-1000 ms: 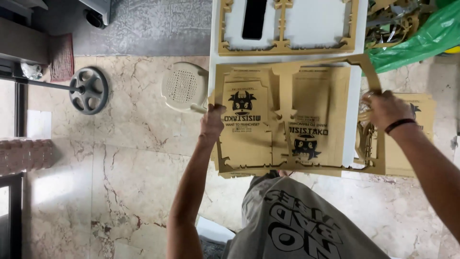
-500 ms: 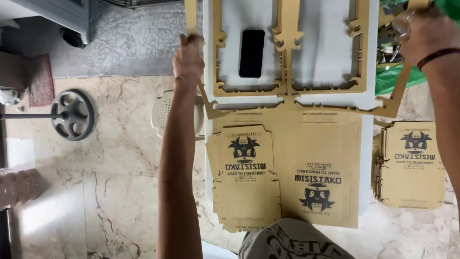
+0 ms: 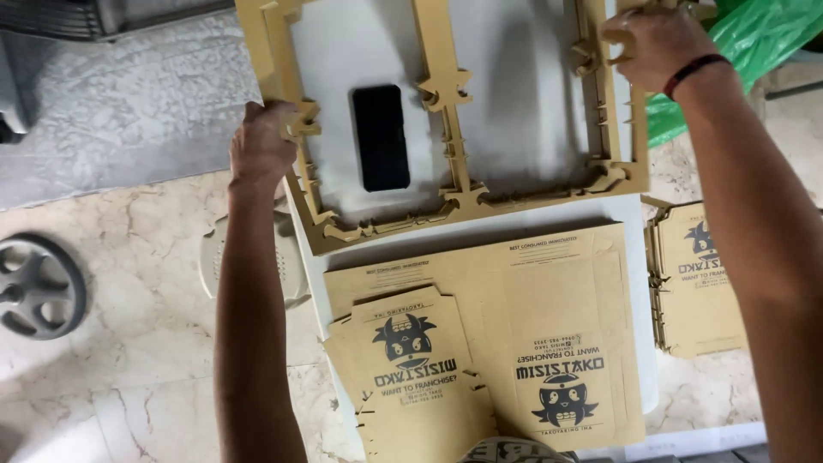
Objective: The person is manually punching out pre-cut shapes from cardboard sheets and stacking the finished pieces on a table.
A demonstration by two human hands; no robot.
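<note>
My left hand (image 3: 261, 144) grips the left edge of a brown cardboard waste frame (image 3: 450, 103), a sheet with its box shapes punched out. My right hand (image 3: 656, 41) holds the frame's right edge near the top; a dark band circles that wrist. The frame hangs above the far half of a white table (image 3: 641, 249). Through its left opening a black phone (image 3: 381, 137) lies on the table. Near me, flat printed cardboard box blanks (image 3: 514, 343) with a cartoon figure lie on the table, touched by neither hand.
A second stack of printed blanks (image 3: 699, 279) sits lower at the right, beside the table. A green plastic bag (image 3: 754, 43) is at the top right. On the marble floor to the left are a round white fan part (image 3: 249, 257) and a grey wheel-shaped weight (image 3: 39, 287).
Both hands lifted the punched-out frame off the printed blanks and carried it away from me to the far half of the table. The blanks stayed where they were.
</note>
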